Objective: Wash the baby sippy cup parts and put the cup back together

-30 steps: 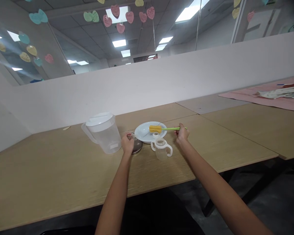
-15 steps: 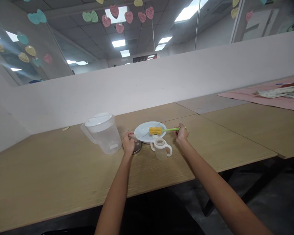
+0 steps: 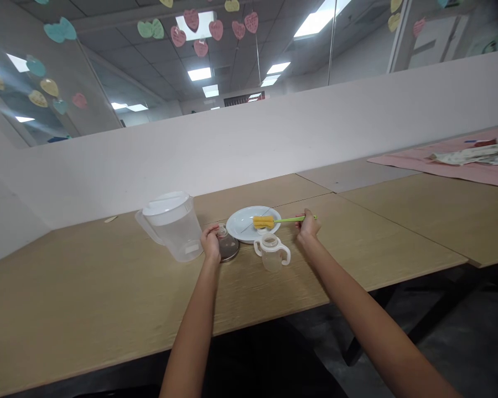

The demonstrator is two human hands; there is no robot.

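My right hand point(image 3: 308, 223) is closed around the green handle of a bottle brush point(image 3: 264, 222). The brush's yellow sponge head points left, over a pale blue-white bowl point(image 3: 237, 222). My left hand point(image 3: 211, 242) is at the left side of a clear vessel point(image 3: 228, 247) with a narrow neck and a wide, dark-rimmed base standing on the table. Its fingers look stretched along the vessel rather than wrapped round it. In front of the bowl stands a clear cup with two white handles point(image 3: 271, 254), its top uncovered. A small white piece point(image 3: 262, 231) shows in the bowl under the sponge.
Left of my left hand stands a translucent pitcher point(image 3: 174, 229) with a white lid. A small flat pale piece point(image 3: 110, 219) lies farther left on the wooden table point(image 3: 87, 298). At far right is a pink cloth point(image 3: 419, 160) with fabric on it. A white wall point(image 3: 232, 149) rises behind.
My left hand has shifted left from over the vessel's top to its side, leaving more of the vessel visible. My right hand and the brush are almost unmoved.
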